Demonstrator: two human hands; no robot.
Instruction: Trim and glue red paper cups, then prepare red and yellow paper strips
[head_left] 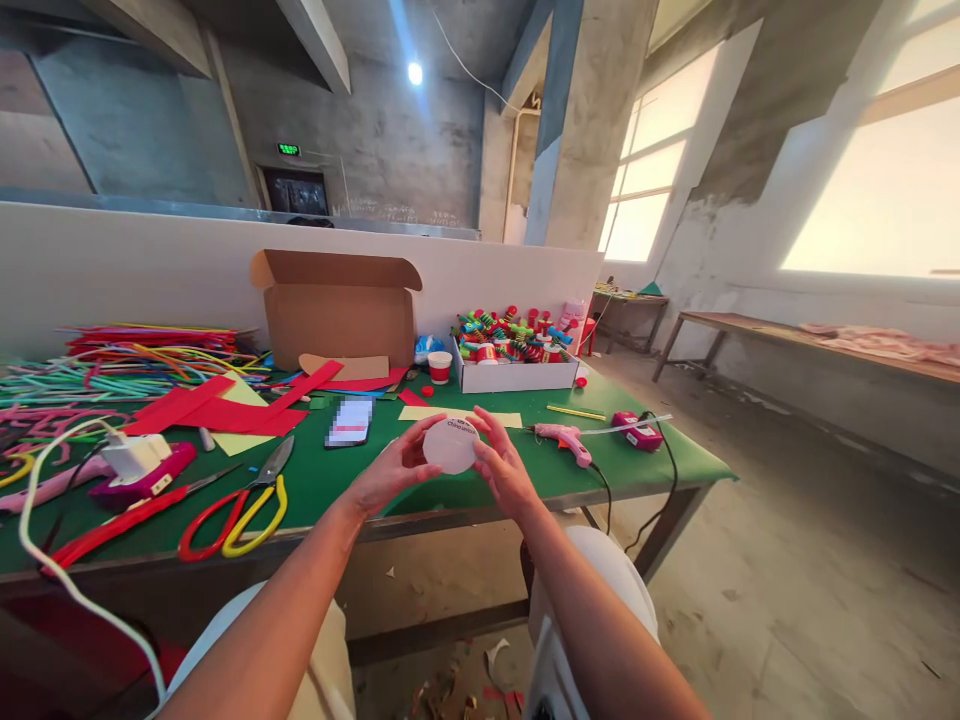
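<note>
Held up between both hands, just above the table's front edge, is a white round disc (451, 446) with small dark lettering near its top; whether it is flat or the end of something deeper I cannot tell. My left hand (397, 462) grips its left side, thumb at the lower edge. On the opposite side, the fingers and thumb of my right hand (504, 462) close on the rim. Behind the disc lies a strip of pale yellow paper (502, 419). A pink glue gun (564, 440) rests to the right of my right hand, and a phone (350, 422) lies beyond my left.
Scissors (251, 505) with red and yellow handles lie at front left, near red paper (225, 418) and piled pipe cleaners (135, 365). An open cardboard box (341, 320), a red-and-white cup (439, 367) and a white box (517, 377) of colourful figures stand behind. Cords hang off the table (690, 462).
</note>
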